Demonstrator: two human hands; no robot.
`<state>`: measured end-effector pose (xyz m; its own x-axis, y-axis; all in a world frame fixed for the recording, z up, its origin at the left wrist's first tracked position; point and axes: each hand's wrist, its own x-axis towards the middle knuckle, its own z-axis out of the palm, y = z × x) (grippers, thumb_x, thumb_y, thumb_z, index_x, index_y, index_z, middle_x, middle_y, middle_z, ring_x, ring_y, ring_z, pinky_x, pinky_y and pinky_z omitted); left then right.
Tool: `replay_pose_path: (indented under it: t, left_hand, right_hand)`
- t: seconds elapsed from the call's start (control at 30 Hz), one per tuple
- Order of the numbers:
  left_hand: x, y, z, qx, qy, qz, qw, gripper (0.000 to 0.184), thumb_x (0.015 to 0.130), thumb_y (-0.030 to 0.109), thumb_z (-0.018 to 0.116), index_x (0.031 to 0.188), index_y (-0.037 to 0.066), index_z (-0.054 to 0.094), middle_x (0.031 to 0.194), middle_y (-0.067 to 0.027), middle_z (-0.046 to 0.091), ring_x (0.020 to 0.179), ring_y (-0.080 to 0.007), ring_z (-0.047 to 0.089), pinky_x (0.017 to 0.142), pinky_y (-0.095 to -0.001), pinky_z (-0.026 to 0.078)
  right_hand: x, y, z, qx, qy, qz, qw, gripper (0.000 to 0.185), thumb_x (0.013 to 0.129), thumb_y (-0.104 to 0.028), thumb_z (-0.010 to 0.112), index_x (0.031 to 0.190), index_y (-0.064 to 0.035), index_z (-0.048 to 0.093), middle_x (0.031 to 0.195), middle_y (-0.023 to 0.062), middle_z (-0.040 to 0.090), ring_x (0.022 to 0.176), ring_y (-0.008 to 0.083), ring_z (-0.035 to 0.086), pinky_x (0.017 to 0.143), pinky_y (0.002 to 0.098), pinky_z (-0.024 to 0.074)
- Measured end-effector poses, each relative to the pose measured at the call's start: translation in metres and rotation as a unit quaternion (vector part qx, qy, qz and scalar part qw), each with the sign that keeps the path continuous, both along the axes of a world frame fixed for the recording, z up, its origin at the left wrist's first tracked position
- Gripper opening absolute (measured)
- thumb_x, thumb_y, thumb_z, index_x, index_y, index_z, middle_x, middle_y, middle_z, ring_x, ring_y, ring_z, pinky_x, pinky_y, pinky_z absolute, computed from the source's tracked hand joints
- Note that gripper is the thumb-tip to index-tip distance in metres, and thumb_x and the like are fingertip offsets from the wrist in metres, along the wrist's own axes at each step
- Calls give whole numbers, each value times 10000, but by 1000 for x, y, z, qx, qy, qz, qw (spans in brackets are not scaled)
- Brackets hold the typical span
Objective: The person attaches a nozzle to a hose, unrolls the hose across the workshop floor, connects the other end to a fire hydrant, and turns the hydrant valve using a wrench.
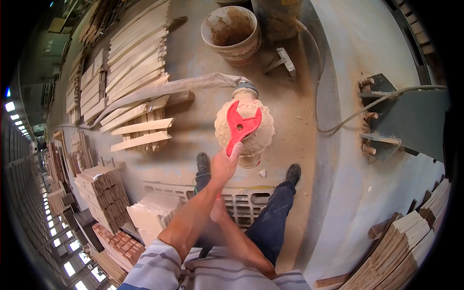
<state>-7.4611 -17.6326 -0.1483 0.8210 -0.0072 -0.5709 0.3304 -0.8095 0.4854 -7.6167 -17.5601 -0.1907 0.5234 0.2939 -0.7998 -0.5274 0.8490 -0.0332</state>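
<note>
My left hand [224, 165] is closed around the handle of a large red wrench [244, 126]. Lower on the same handle, close to my body, my right hand [219, 211] is closed too, partly hidden by the left forearm. The wrench's open jaw points away from me, over a round, dust-caked fitting [267, 129] on the floor. Whether the wrench touches this fitting, I cannot tell. At its far end a metal coupling [246, 87] joins it to a flat, dusty hose [193, 85] running left.
A dirty bucket [231, 48] stands beyond the fitting. Stacked wood strips [137, 53] lie left, and more boards [396, 246] lie lower right. A plastic pallet [251, 198] is by my feet. A steel bracket [401, 121] with a cable [333, 129] sits right.
</note>
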Motion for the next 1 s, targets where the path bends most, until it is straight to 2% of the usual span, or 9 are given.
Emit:
replay_pose_path:
  t: [0.1, 0.3, 0.33, 0.4, 0.53, 0.6, 0.7, 0.87, 1.0]
  left_hand:
    - [0, 1, -3, 4, 7, 1, 1000, 638, 861, 586, 492, 865, -41, 612, 680, -204, 576, 660, -293, 564, 687, -383, 453]
    - [-1, -2, -2, 6, 5, 8, 1000, 640, 856, 580, 498, 865, -49, 617, 724, -248, 597, 720, -363, 597, 715, -405, 454]
    - [-1, -2, -3, 6, 4, 10, 1000, 640, 856, 580, 498, 865, -49, 617, 724, -248, 597, 720, -363, 597, 715, -405, 454]
    - [-1, -1, -5, 10, 3, 5, 1000, 671, 842, 616, 482, 904, -34, 637, 786, -276, 618, 793, -425, 612, 712, -453, 459]
    - [-3, -2, -4, 3, 7, 9, 1000, 678, 845, 618, 476, 903, -38, 633, 780, -278, 615, 789, -426, 611, 714, -451, 459]
    - [-4, -2, -5, 4, 3, 16, 1000, 645, 861, 597, 479, 894, -32, 623, 708, -226, 591, 710, -335, 594, 710, -396, 452]
    - [-5, -1, -8, -7, 7, 22, 1000, 650, 860, 605, 476, 902, -28, 623, 701, -208, 589, 700, -311, 589, 707, -391, 452]
    - [-6, -2, -7, -5, 3, 24, 1000, 664, 858, 614, 476, 899, -33, 620, 697, -198, 589, 692, -287, 584, 703, -385, 452]
    - [-6, -1, -9, -5, 9, 25, 1000, 677, 855, 624, 473, 893, -36, 618, 699, -204, 592, 696, -287, 588, 706, -384, 453]
  right_hand:
    - [8, -17, 19, -36, -36, 54, 997, 202, 944, -196, 523, 1114, -91, 490, 977, -12, 517, 896, 90, 512, 757, 271, 454]
    - [10, -22, 23, -44, -42, 40, 997, 221, 939, -184, 524, 1126, -72, 491, 976, -7, 530, 884, 91, 516, 735, 270, 457]
    - [11, -21, 26, -62, -33, 4, 997, 137, 907, -191, 556, 936, -59, 534, 768, 2, 525, 654, 98, 490, 560, 260, 391]
    - [12, -21, 27, -80, -26, -32, 996, 200, 874, -199, 588, 745, -47, 577, 560, 11, 520, 424, 105, 464, 384, 250, 326]
    - [16, -29, 36, -99, -16, 7, 995, 218, 883, -205, 576, 729, -52, 555, 543, 6, 497, 413, 103, 448, 377, 252, 320]
    - [19, -35, 42, -99, -6, 17, 995, 225, 885, -207, 574, 721, -55, 546, 537, 4, 488, 410, 101, 442, 375, 254, 318]
    - [21, -40, 45, -95, 4, 48, 994, 234, 886, -204, 574, 701, -68, 527, 532, -4, 474, 409, 95, 432, 376, 252, 312]
    - [29, -52, 60, -66, 7, 55, 996, 193, 900, -219, 571, 770, -83, 525, 547, -18, 459, 404, 89, 416, 372, 249, 301]
    - [22, -44, 48, -72, 1, 53, 996, 163, 913, -228, 560, 838, -90, 519, 550, -25, 449, 399, 85, 408, 365, 245, 295]
